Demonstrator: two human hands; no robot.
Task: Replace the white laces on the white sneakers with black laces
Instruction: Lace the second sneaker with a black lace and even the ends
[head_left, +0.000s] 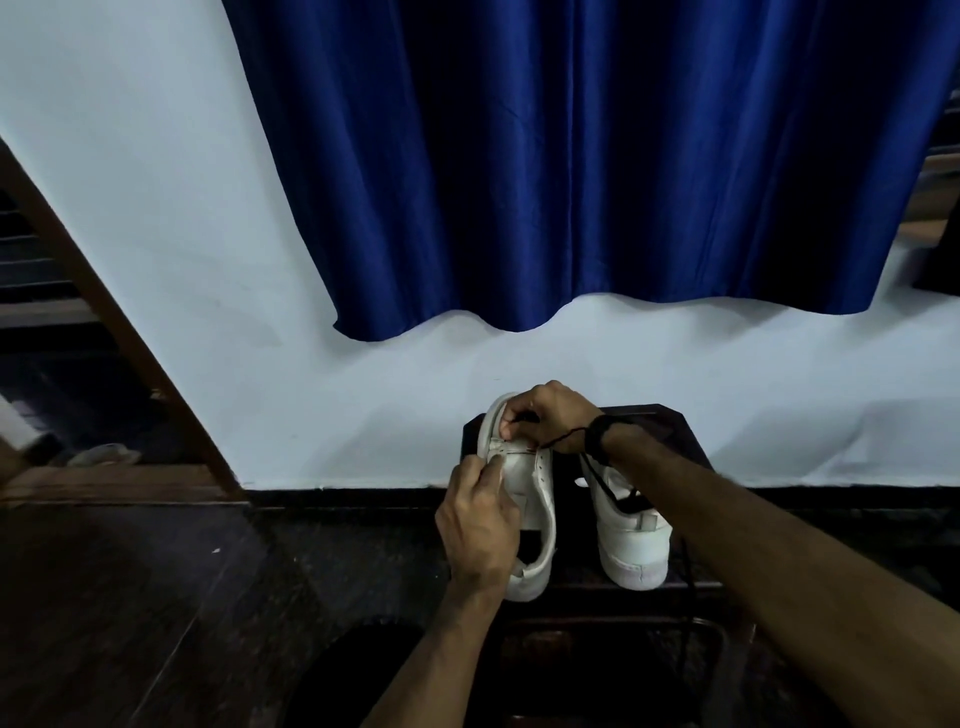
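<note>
**Two white sneakers on a dark stool, one in hand with a black lace**

Head view.

Item 1: left sneaker (540, 499). White, smooth upper with a thick pale sole, tipped on its side with the toe pointing away toward the wall. A row of small round eyelets shows along the exposed flap. Held in both hands above the stool.

Item 2: right sneaker (631, 540). White, same make by appearance, standing on its sole just beside the first, heel toward the camera. A dark lace lies across its opening. No readable brand or writing on either shoe.

Item 3: black lace (558, 440). Thin cord running from the right hand's fingers past the wrist and down toward the second sneaker; another dark strand hangs beside the stool edge.

Item 4: left hand (480, 525). Fingers curled round the side of the tipped sneaker, thumb pressed near the eyelet flap.

Item 5: right hand (550, 415). Over the toe end, fingertips pinched together on the black lace at the sneaker's upper. A dark band circles the wrist.

Item 6: stool (660, 431). Dark, flat-topped, angular corners; bears the standing sneaker.

Surroundings: one deep blue curtain (571, 156), glossy, in soft vertical folds; pale wall (156, 208); dark floor.
</note>
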